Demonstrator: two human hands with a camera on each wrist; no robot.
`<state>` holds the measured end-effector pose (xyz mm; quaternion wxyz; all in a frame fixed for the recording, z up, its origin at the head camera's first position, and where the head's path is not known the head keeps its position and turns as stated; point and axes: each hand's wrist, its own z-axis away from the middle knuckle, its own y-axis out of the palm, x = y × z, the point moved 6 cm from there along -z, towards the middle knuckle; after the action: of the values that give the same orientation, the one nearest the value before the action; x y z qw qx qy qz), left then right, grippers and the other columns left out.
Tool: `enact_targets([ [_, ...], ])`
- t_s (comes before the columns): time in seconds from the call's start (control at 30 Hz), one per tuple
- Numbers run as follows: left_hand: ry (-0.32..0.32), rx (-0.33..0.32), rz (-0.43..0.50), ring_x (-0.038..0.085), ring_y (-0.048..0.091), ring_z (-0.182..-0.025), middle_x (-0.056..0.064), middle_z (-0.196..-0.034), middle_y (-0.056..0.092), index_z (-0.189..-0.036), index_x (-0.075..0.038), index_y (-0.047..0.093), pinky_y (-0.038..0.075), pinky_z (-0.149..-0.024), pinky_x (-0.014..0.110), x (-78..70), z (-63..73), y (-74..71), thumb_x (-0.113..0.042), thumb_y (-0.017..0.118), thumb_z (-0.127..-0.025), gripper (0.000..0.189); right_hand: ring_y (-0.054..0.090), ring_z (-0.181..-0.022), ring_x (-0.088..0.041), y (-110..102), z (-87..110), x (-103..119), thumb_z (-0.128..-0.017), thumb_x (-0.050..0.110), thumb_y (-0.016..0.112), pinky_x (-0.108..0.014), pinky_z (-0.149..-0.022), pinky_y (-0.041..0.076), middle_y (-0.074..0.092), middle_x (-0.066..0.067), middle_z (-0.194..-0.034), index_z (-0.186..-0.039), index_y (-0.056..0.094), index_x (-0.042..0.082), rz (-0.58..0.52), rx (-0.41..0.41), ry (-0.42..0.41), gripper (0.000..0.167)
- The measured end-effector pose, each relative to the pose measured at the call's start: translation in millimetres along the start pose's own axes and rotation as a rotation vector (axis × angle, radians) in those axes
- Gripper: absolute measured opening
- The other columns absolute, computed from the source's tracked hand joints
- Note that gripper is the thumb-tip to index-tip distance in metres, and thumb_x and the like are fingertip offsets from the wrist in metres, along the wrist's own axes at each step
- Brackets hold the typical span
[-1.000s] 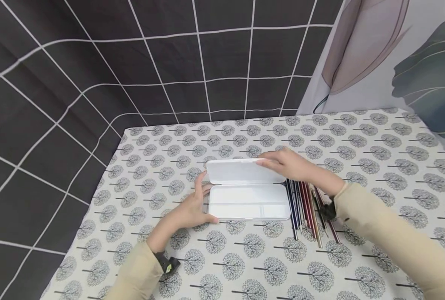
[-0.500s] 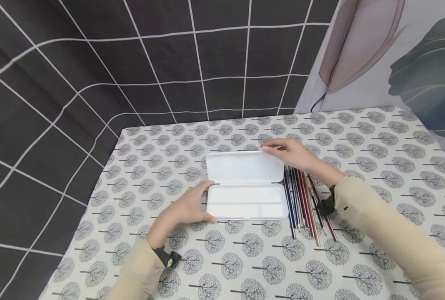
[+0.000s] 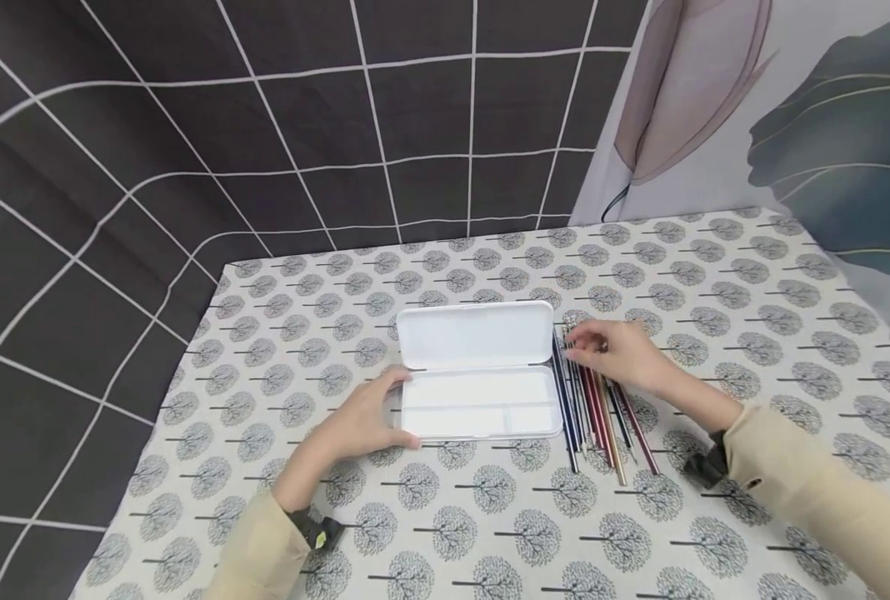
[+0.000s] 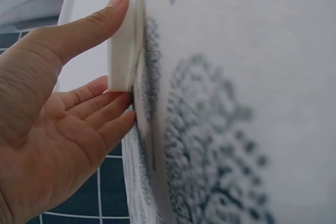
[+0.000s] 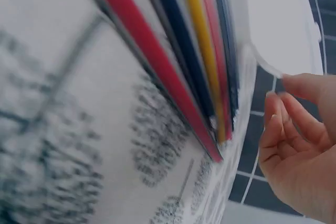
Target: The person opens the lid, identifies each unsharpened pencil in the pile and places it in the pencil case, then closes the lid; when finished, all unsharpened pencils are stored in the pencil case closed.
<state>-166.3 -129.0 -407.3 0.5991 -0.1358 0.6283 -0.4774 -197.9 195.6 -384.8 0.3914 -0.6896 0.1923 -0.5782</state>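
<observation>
A white pencil case (image 3: 482, 421) lies with its lid (image 3: 477, 335) raised at the back, its bare inner compartments showing. My left hand (image 3: 358, 421) grips the case's left end, thumb at the front wall and fingers around the side. In the left wrist view the thumb presses on the white wall (image 4: 122, 51), with the fingertips against the end. Several pencils (image 3: 601, 421), dark blue, red and gold, lie side by side along the case's right end. My right hand (image 3: 621, 354) hovers over their far ends, fingers loosely bent and holding nothing.
A white cloth printed with grey trees (image 3: 490, 533) covers the table. Behind it hangs a dark curtain with white grid lines (image 3: 415, 108), which also runs along the left. A curtain with large leaves (image 3: 850, 150) hangs at the back right.
My right hand has swung the lid further back, let go of it and moved right and nearer over the pencils. My left hand stays at the case, its fingers drawn closer to the end.
</observation>
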Motion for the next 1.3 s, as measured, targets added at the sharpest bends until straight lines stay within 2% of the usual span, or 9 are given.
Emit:
enact_targets([
  [0.1,-0.007,0.002,0.001,0.035,0.045,-0.124,0.017,-0.136,0.048,-0.135,-0.015,0.038,0.037,-0.102,0.056,1.9,1.9,0.2,-0.038,0.086,-0.058,0.094,0.054,-0.063,-0.01,11.0,3.2,3.5,-0.083,0.018,0.069,-0.021,-0.059,0.048,0.063,0.004,-0.074,-0.093,0.068,0.008,0.062,0.043,0.003,0.014],
  [0.23,-0.014,0.017,0.015,0.033,0.04,-0.13,0.016,-0.144,0.04,-0.137,-0.012,0.032,0.031,-0.108,0.052,-0.1,2.7,0.3,-0.035,0.086,-0.058,0.099,0.048,-0.053,-0.007,20.5,1.5,10.3,-0.08,0.02,0.071,-0.024,-0.055,0.043,0.059,0.01,-0.066,-0.084,0.069,0.014,0.174,0.039,-0.025,0.007],
  [0.33,-0.015,0.036,0.029,0.029,0.037,-0.133,0.015,-0.147,0.036,-0.139,-0.009,0.027,0.026,-0.112,0.046,-1.6,2.2,1.5,-0.035,0.087,-0.058,0.104,0.046,-0.05,-0.007,24.0,0.8,11.0,-0.079,0.02,0.071,-0.024,-0.051,0.04,0.057,0.01,-0.062,-0.081,0.068,0.014,0.23,0.018,-0.002,0.007],
  [0.5,-0.008,0.05,0.04,0.027,0.04,-0.132,0.016,-0.146,0.036,-0.14,-0.007,0.026,0.027,-0.112,0.042,-3.2,0.8,0.3,-0.036,0.087,-0.057,0.108,0.044,-0.048,-0.01,27.0,-1.0,8.5,-0.079,0.022,0.069,-0.024,-0.044,0.037,0.054,0.007,-0.058,-0.077,0.066,0.013,0.279,0.011,0.062,0.01],
  [0.7,-0.001,0.038,0.025,0.028,0.04,-0.131,0.017,-0.146,0.036,-0.139,-0.007,0.027,0.028,-0.111,0.041,-3.8,-0.5,-6.7,-0.035,0.087,-0.057,0.105,0.042,-0.045,-0.011,27.5,-15.3,10.4,-0.08,0.027,0.067,-0.022,-0.038,0.033,0.056,0.003,-0.058,-0.072,0.065,0.013,0.31,0.013,0.107,0.017],
  [0.97,-0.002,0.054,0.017,0.028,0.04,-0.132,0.017,-0.145,0.037,-0.138,-0.007,0.031,0.028,-0.111,0.043,-4.9,-0.9,-3.7,-0.034,0.087,-0.057,0.102,0.029,-0.042,-0.007,31.7,-27.1,3.4,-0.079,0.026,0.066,-0.017,-0.039,0.022,0.036,0.008,-0.045,-0.05,0.047,0.016,0.245,0.154,0.215,0.036],
  [1.1,-0.006,0.048,0.006,0.028,0.039,-0.132,0.017,-0.145,0.037,-0.138,-0.006,0.032,0.028,-0.111,0.042,-4.8,-0.9,-3.1,-0.034,0.087,-0.056,0.102,0.024,-0.042,-0.006,30.1,-25.2,-1.1,-0.082,0.028,0.064,-0.017,-0.04,0.02,0.028,0.009,-0.044,-0.047,0.04,0.018,0.17,0.182,0.248,0.044],
  [1.23,-0.013,0.052,-0.004,0.029,0.039,-0.132,0.017,-0.144,0.039,-0.137,-0.005,0.034,0.028,-0.111,0.043,-6.6,-0.8,-3.0,-0.033,0.088,-0.055,0.102,0.037,-0.044,-0.009,15.0,-16.3,-2.0,-0.089,0.033,0.057,-0.02,-0.042,0.033,0.044,0.005,-0.049,-0.059,0.055,0.011,0.047,0.181,0.307,0.037],
  [1.3,-0.015,0.051,-0.011,0.03,0.039,-0.132,0.017,-0.144,0.04,-0.137,-0.005,0.035,0.029,-0.111,0.044,-8.0,-0.6,-3.1,-0.033,0.088,-0.055,0.102,0.05,-0.05,-0.012,2.4,-12.1,-0.8,-0.092,0.032,0.052,-0.026,-0.053,0.046,0.055,0.0,-0.057,-0.073,0.061,0.005,-0.005,0.162,0.319,0.035],
])
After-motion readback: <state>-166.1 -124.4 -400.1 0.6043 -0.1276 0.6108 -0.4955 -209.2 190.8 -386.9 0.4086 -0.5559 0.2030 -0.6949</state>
